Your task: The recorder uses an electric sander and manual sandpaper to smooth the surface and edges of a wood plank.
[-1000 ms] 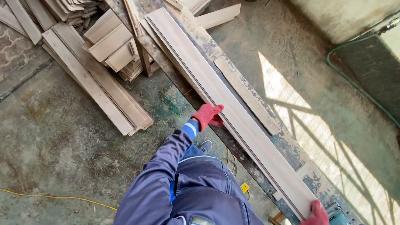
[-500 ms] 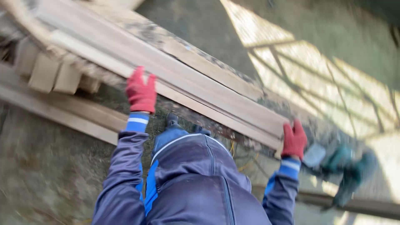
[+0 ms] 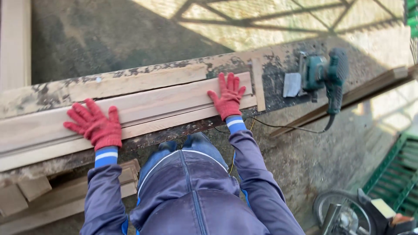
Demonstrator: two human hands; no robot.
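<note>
- On the workbench (image 3: 52, 93), a long worn plank surface with flaking dark paint, lies a long pale grooved board (image 3: 165, 104), running left to right across the view and slightly uphill to the right.
- Left hand (image 3: 96, 125), red knit glove, is flat on the board's near edge toward the left part; fingers spread, palm down, not gripping anything.
- Right hand (image 3: 228, 96), same red glove, is flat on the board close to its right end; fingers splayed, pointing away from the body, also not clenched.
- Both hands press on top of the board, well apart from each other. Neither wraps the edge as far as can be seen.
- Board's right end stops just beside a short upright wood strip (image 3: 258, 85) lying across the bench.
- A second, thinner plank (image 3: 137, 80) lies on the bench just beyond the board, roughly parallel.
- A green electric sander (image 3: 324, 74) sits on the bench right of the board, apart from the right hand; its black cord (image 3: 287, 127) trails off the near edge.
- Person wears a dark blue jacket with blue-and-white cuffs, standing tight against the bench.
- Below the bench on the left: stacked wood pieces (image 3: 65, 196) on the concrete floor (image 3: 109, 35).
- Bottom right: a wheel (image 3: 344, 213) and a green slatted frame (image 3: 396, 169), partly cut off.
- Sunlight with lattice shadow falls on the floor beyond the bench.
</note>
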